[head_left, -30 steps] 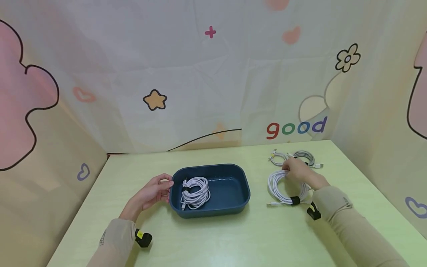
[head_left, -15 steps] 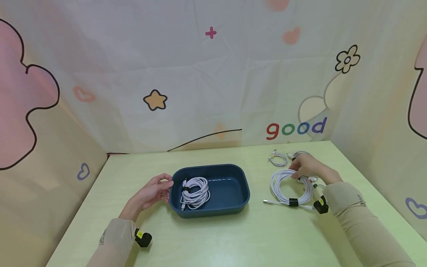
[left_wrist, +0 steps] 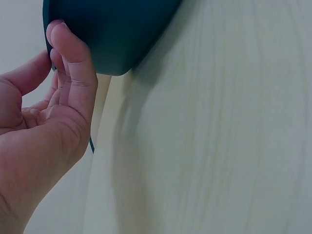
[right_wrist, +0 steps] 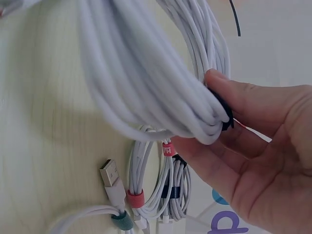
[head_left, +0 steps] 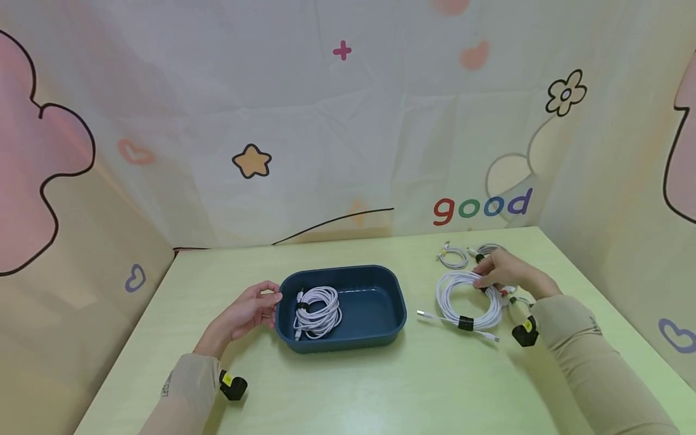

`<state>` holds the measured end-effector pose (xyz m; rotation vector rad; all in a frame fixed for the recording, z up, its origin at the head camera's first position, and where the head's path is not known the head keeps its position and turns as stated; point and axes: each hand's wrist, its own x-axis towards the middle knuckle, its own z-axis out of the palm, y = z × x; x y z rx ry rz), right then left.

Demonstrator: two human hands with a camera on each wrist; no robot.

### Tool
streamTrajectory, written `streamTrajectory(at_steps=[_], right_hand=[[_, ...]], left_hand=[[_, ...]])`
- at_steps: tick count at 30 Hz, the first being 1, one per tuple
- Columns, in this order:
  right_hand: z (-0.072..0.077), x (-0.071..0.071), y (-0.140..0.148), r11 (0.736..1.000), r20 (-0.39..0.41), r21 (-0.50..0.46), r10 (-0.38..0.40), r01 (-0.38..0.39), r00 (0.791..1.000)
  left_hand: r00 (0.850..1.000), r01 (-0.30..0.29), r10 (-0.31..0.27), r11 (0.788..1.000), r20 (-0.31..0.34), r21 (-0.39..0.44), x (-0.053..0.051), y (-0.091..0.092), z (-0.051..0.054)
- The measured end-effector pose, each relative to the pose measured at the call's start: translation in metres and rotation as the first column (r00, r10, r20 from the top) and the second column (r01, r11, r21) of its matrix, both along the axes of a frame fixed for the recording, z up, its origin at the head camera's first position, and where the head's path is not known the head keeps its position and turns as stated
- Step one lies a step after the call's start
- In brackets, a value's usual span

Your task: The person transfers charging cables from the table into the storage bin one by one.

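Note:
A dark blue tray (head_left: 402, 314) stands mid-table with a coiled white cable (head_left: 321, 311) in its left part. My left hand (head_left: 250, 311) holds the tray's left rim between thumb and fingers, and in the left wrist view the fingers (left_wrist: 73, 63) lie against the tray wall (left_wrist: 112, 44). On the right, my right hand (head_left: 508, 272) pinches a large white cable coil (head_left: 446, 296) at its far right side. The right wrist view shows thumb and fingers of the right hand (right_wrist: 258, 141) gripping the coil (right_wrist: 146, 63) by a black strap, with the coil above the table.
Behind the held coil lie a small white cable (head_left: 454, 258) and a grey cable coil (head_left: 491, 248), partly behind the right hand. Cables with a red strap (right_wrist: 135, 199) and a green strap (right_wrist: 122, 221) lie below the held coil. A printed cloth (head_left: 326, 121) hangs behind the table.
The right hand has moved right, and the large coil has turned, its plug ends shifting left and its black strap swinging left. The left hand and tray have stayed in place.

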<state>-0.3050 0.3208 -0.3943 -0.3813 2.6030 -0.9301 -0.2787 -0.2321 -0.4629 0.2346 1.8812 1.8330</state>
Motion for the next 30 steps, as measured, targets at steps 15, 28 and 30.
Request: streamTrajectory(at_steps=[15, 28, 30], right_hand=[[0.011, 0.002, -0.003, 0.99, 0.077, -0.116, -0.073, 0.082, 0.994], [0.008, 0.002, -0.012, 0.945, 0.15, -0.282, -0.124, 0.163, 0.981], [0.008, 0.001, -0.015, 0.949, 0.143, -0.274, -0.121, 0.157, 0.982]], left_hand=[[1.0, -0.003, 0.003, 1.0, 0.012, 0.018, 0.001, -0.001, 0.001], [1.0, 0.016, -0.016, 0.998, 0.004, 0.06, 0.003, 0.001, 0.002], [1.0, 0.014, -0.014, 0.998, 0.005, 0.055, 0.003, 0.001, 0.001]])
